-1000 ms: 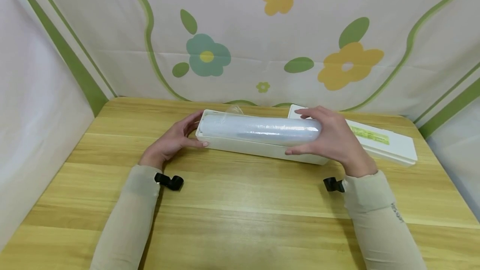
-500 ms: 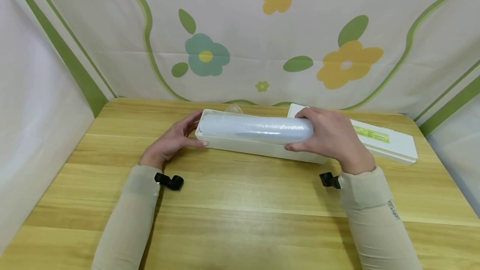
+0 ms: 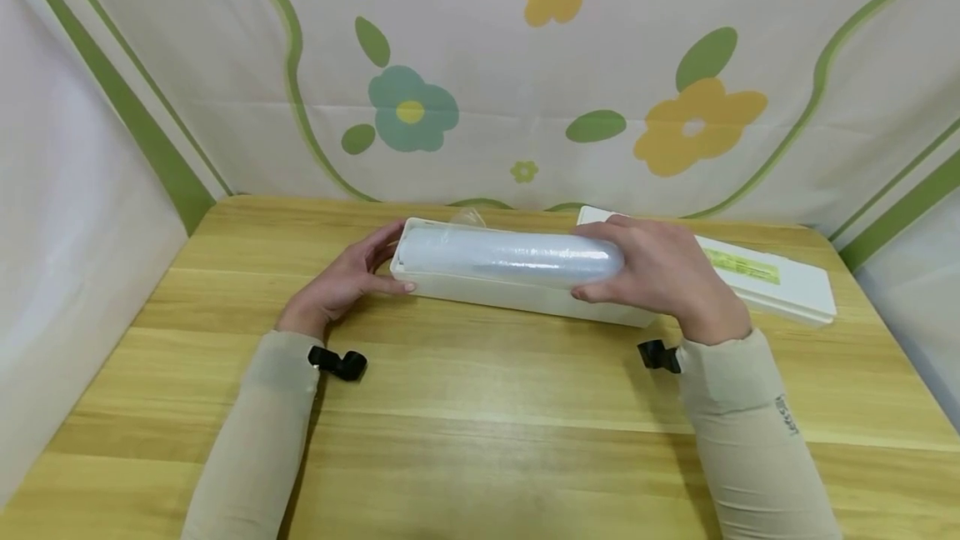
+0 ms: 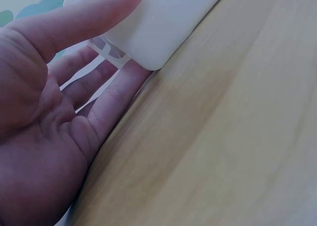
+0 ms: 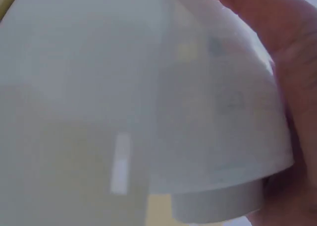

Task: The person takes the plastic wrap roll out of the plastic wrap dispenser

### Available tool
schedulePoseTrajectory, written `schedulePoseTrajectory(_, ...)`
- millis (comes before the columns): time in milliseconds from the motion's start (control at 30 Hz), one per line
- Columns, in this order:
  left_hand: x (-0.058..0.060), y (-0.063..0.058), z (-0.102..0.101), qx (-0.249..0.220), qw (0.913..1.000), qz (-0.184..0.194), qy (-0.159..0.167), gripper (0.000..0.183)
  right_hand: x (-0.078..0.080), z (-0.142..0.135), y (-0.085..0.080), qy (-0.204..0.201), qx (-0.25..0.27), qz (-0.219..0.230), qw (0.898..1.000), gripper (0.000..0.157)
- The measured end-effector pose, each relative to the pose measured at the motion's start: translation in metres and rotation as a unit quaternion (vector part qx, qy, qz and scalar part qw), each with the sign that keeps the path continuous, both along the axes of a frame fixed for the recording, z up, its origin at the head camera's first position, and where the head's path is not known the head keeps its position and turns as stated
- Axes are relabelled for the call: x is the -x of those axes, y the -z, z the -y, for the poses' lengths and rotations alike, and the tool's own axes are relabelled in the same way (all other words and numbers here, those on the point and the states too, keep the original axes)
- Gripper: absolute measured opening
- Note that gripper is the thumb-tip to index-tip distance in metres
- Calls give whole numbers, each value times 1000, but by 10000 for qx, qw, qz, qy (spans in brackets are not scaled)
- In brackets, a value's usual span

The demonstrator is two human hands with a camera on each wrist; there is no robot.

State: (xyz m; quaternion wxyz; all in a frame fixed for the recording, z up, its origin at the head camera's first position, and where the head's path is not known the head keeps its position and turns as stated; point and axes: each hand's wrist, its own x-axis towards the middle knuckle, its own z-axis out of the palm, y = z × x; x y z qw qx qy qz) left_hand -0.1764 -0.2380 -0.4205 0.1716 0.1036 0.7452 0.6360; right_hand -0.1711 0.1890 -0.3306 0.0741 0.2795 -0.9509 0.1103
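A long white box [image 3: 517,297] lies open at the table's back middle, with a thick roll of cling film [image 3: 510,255] in it. The roll's right end sits higher than its left end. My left hand [image 3: 337,286] grips the box's left end, thumb on the front wall and fingers behind; the box corner [image 4: 158,32] shows between them in the left wrist view. Around the roll's right end, my right hand [image 3: 663,277] holds with curled fingers and thumb. The roll's end [image 5: 223,112] fills much of the right wrist view beside the box wall [image 5: 74,97]; the fingertips are partly hidden.
A white lid [image 3: 798,286] with a yellow-green label [image 3: 742,267] lies behind and right of my right hand, partly covered by it. A loose flap of clear film [image 3: 468,217] sticks up behind the box. A flowered curtain [image 3: 487,65] hangs along the table's back edge.
My right hand has shifted slightly left and closed its fingers over the roll's right end, covering more of it. My left hand and the box stay in place.
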Motion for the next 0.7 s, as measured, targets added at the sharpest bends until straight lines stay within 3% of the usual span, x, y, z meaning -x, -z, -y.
schedulePoseTrajectory(333,0,0,-1,-67,10000,12,29,103,-2,5,-6,231,-85,377,9990,52)
schedulePoseTrajectory(700,0,0,0,-87,10000,39,0,104,0,6,2,-194,-309,-312,9988,68)
